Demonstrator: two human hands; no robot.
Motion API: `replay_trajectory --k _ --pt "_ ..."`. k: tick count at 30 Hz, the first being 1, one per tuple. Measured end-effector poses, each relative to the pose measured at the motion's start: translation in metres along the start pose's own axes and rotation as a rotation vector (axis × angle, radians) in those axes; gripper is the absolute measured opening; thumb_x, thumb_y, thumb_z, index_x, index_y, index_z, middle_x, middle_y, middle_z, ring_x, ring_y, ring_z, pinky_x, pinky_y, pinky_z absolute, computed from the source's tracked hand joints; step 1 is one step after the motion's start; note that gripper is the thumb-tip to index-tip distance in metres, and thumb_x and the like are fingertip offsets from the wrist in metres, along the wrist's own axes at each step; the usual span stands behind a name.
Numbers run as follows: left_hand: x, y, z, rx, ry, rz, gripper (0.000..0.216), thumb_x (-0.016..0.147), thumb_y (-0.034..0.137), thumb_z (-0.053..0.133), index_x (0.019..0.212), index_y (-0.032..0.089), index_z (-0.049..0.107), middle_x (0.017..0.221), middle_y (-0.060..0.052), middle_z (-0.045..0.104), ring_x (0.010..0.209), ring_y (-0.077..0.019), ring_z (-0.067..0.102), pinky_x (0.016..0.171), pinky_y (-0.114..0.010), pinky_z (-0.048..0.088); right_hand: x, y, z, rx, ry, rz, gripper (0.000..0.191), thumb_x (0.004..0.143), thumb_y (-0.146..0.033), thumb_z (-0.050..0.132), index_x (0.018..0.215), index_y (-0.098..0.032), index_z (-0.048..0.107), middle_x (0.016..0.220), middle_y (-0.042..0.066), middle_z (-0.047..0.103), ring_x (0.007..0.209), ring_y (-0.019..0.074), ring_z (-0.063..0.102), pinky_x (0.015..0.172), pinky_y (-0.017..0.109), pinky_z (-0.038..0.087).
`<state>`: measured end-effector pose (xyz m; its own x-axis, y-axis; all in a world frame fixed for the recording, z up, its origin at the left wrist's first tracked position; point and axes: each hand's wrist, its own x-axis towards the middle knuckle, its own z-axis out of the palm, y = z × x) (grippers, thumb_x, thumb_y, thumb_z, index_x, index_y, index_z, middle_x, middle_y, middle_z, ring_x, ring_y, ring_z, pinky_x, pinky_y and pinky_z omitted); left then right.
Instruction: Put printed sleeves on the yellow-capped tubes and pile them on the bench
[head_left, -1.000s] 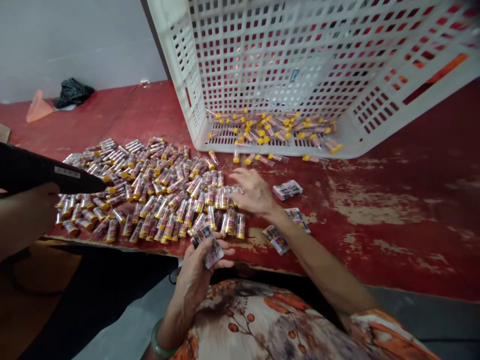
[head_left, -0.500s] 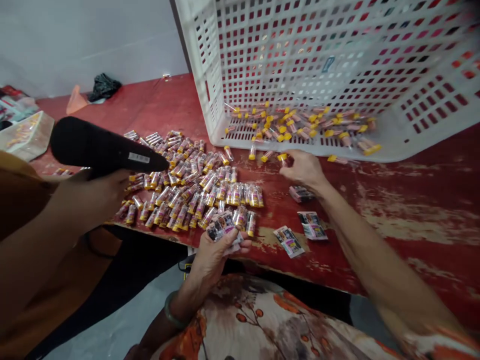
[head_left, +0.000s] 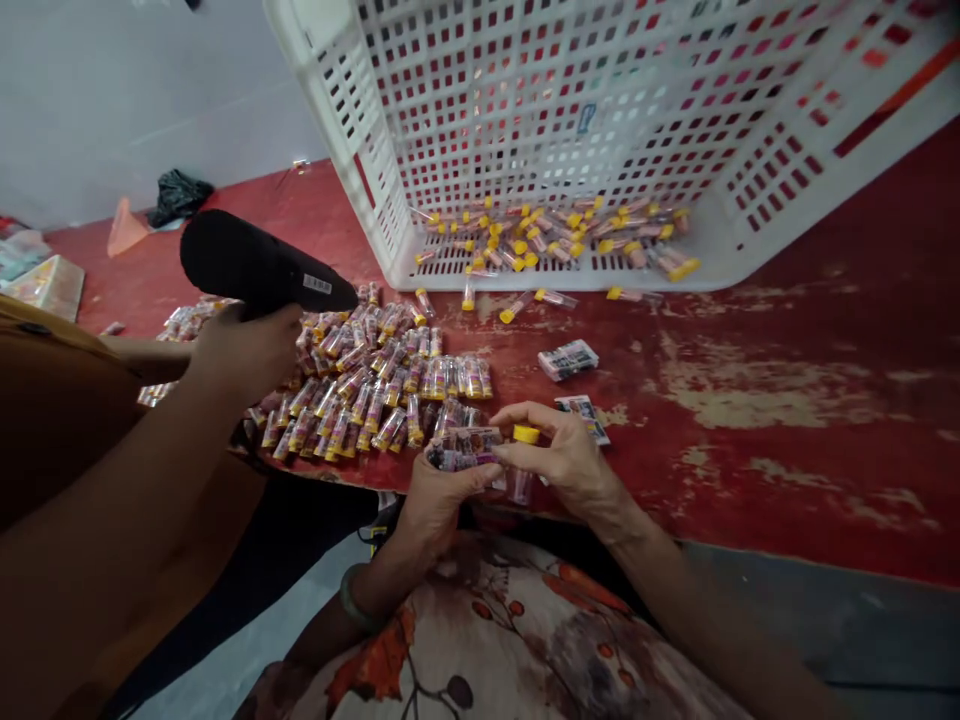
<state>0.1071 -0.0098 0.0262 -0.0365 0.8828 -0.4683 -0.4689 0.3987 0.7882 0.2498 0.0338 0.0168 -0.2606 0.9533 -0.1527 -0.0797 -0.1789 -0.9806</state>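
Note:
My left hand (head_left: 439, 495) grips a small stack of printed label sleeves (head_left: 463, 448) at the near edge of the red table (head_left: 787, 400). My right hand (head_left: 559, 455) is closed on a clear tube with a yellow cap (head_left: 523, 462), held upright against the sleeves. Just beyond both hands lies a wide spread of labelled tubes (head_left: 375, 375). Loose packs of sleeves (head_left: 570, 360) lie on the table to the right of the spread.
A tipped white plastic crate (head_left: 570, 110) at the back holds several yellow-capped tubes (head_left: 555, 240). At left, another person's hand (head_left: 244, 350) holds a black heat gun (head_left: 259, 268) over the tubes. A black bag (head_left: 176, 192) and orange bag lie far left.
My right hand came back from the crate's mouth with a yellow-capped tube and met my left hand. The other person's heat gun moved right over the tubes.

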Motion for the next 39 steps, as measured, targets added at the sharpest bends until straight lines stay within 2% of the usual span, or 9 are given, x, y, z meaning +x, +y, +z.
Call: replay_trajectory --k 4,8,12,18,22,26,30,35,39 --pt "0.001 -0.004 0.001 0.035 -0.075 -0.027 0.042 0.051 0.021 0.088 0.089 0.012 0.071 0.084 -0.007 0.074 0.069 -0.0191 0.067 0.067 -0.032 0.056 -0.002 -0.009 -0.004 -0.108 0.013 -0.028 0.017 0.059 -0.026 0.064 0.073 -0.018 0.067 0.062 -0.002 0.059 0.055 0.0108 0.049 0.052 0.022 0.039" --pt "0.000 -0.005 -0.001 0.005 -0.100 -0.080 0.036 0.067 0.038 0.079 0.093 0.014 0.071 0.084 -0.007 0.073 0.070 -0.0183 0.068 0.065 -0.029 0.056 0.001 -0.012 -0.009 -0.124 -0.067 0.018 0.029 0.055 -0.024 0.063 0.083 -0.017 0.069 0.065 -0.002 0.063 0.054 0.0108 0.051 0.051 0.021 0.041" --pt "0.002 -0.004 -0.002 -0.016 -0.111 -0.095 0.034 0.072 0.041 0.074 0.093 0.014 0.070 0.085 -0.008 0.073 0.075 -0.0194 0.069 0.066 -0.029 0.057 0.003 -0.010 -0.015 -0.142 -0.009 -0.004 0.026 0.056 -0.024 0.063 0.080 -0.016 0.070 0.060 -0.002 0.060 0.051 0.0094 0.048 0.047 0.020 0.037" --pt "0.006 -0.002 -0.004 -0.106 0.027 -0.097 0.034 0.067 0.037 0.080 0.090 0.015 0.068 0.087 -0.005 0.073 0.077 -0.0183 0.068 0.074 -0.033 0.057 0.004 -0.002 -0.023 -0.054 -0.023 0.002 0.031 0.058 -0.027 0.068 0.087 -0.016 0.070 0.066 0.000 0.065 0.055 0.0114 0.053 0.052 0.022 0.041" --pt "0.007 -0.001 0.000 -0.117 -0.111 -0.119 0.049 0.067 0.052 0.075 0.098 0.014 0.068 0.092 -0.009 0.073 0.082 -0.0220 0.068 0.073 -0.035 0.057 0.007 -0.001 -0.023 -0.094 -0.106 0.008 0.033 0.058 -0.022 0.065 0.090 -0.016 0.070 0.066 -0.001 0.064 0.054 0.0105 0.052 0.050 0.021 0.040" --pt "0.008 -0.003 0.001 -0.034 -0.113 -0.105 0.039 0.058 0.033 0.085 0.087 0.012 0.070 0.080 -0.006 0.073 0.069 -0.0189 0.068 0.068 -0.032 0.055 0.007 -0.005 -0.021 -0.261 -0.197 -0.044 0.037 0.059 -0.018 0.057 0.095 -0.017 0.070 0.062 -0.003 0.061 0.049 0.0088 0.048 0.044 0.019 0.035" --pt "0.010 -0.006 -0.002 -0.051 0.008 -0.062 0.035 0.050 0.019 0.087 0.081 0.014 0.070 0.075 -0.003 0.072 0.065 -0.0171 0.066 0.066 -0.030 0.054 0.001 -0.006 -0.022 -0.330 -0.051 -0.150 0.033 0.065 -0.023 0.060 0.096 -0.018 0.069 0.066 -0.002 0.062 0.054 0.0104 0.051 0.051 0.021 0.041" --pt "0.010 -0.008 0.001 -0.071 0.083 -0.018 0.031 0.052 0.018 0.085 0.079 0.017 0.071 0.074 -0.001 0.072 0.065 -0.0180 0.066 0.068 -0.032 0.053 -0.013 0.002 -0.016 -0.165 -0.027 0.043 0.031 0.059 -0.036 0.073 0.084 -0.018 0.068 0.062 -0.001 0.059 0.054 0.0122 0.051 0.049 0.023 0.041" --pt "0.008 -0.009 0.006 -0.063 0.078 -0.007 0.034 0.048 0.018 0.087 0.076 0.015 0.069 0.074 -0.002 0.072 0.064 -0.0165 0.065 0.066 -0.030 0.052 -0.017 0.008 -0.008 -0.143 0.032 0.059 0.014 0.058 -0.029 0.067 0.067 -0.019 0.066 0.055 -0.003 0.053 0.051 0.0101 0.045 0.047 0.021 0.035"
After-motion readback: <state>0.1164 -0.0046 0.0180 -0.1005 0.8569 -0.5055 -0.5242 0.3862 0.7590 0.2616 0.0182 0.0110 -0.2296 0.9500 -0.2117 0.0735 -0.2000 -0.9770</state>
